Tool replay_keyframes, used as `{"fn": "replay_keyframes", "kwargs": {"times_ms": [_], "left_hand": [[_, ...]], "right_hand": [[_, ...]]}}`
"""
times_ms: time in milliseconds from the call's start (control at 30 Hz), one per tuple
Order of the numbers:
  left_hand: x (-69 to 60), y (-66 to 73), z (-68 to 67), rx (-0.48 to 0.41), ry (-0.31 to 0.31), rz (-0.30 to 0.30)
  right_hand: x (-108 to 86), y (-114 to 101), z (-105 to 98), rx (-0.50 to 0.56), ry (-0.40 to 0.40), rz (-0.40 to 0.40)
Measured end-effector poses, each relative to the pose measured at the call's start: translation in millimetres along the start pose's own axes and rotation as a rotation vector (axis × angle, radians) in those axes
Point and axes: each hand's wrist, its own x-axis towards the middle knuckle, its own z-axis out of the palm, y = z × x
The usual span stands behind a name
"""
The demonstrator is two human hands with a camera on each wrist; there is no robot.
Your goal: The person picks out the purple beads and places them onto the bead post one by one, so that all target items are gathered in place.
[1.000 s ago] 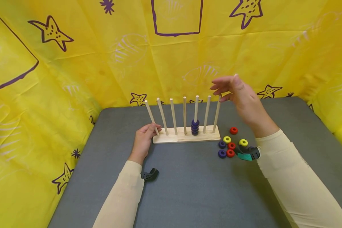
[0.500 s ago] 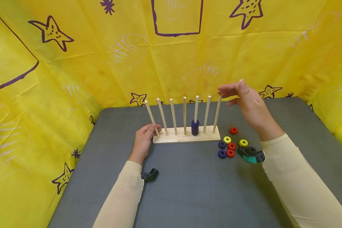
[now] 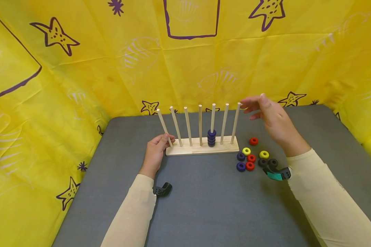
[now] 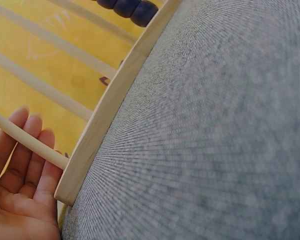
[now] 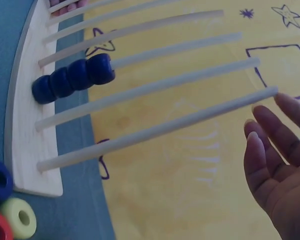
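A wooden stacking rack (image 3: 193, 149) with a row of upright pegs stands on the table. Several dark blue rings (image 3: 211, 138) are stacked low on one peg right of the middle. My left hand (image 3: 156, 151) is at the rack's left end; its loosely extended fingers (image 4: 32, 135) lie behind the leftmost peg (image 4: 35, 145), and its thumb is hidden in the left wrist view. By the top of the rightmost peg (image 5: 160, 130) is my right hand (image 3: 273, 120), fingers spread and relaxed. Its index fingertip appears to touch the peg's tip, and it holds no ring.
Loose rings lie right of the rack: red (image 3: 253, 141), yellow (image 3: 264, 154), blue (image 3: 241, 166) and black (image 3: 273, 162). A grey cloth covers the table (image 3: 198, 199). Behind it hangs a yellow patterned curtain (image 3: 111, 79).
My right hand has drifted right and down, from around the rightmost peg's top to just right of it. The black rings are now uncovered. My left hand and the rack stay put.
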Motion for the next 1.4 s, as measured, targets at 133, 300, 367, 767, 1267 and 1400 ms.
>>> {"fn": "replay_keyframes", "kwargs": {"times_ms": [133,300,367,767,1267,1400], "left_hand": [[0.4,-0.3,0.5,-0.006,-0.002,-0.004],[0.6,-0.6,0.3,-0.006,-0.003,0.001],[0.5,-1.1,-0.1,-0.002,0.0,0.0],[0.2,-0.6,0.5,-0.004,0.005,0.0],[-0.6,0.4,0.2,-0.005,0.004,-0.005],[-0.5,0.6,-0.1,-0.006,0.001,-0.01]], "right_hand": [[-7.3,7,-4,-0.003,0.007,0.016],[-19.0,19,-11,0.008,0.002,0.06],[-23.5,25,-14,0.011,-0.001,0.072],[-59.0,54,-30,-0.071,-0.039,0.134],[-103.0,92,-49,-0.059,-0.066,0.186],[-112.0,100,-51,-0.052,-0.083,0.212]]}}
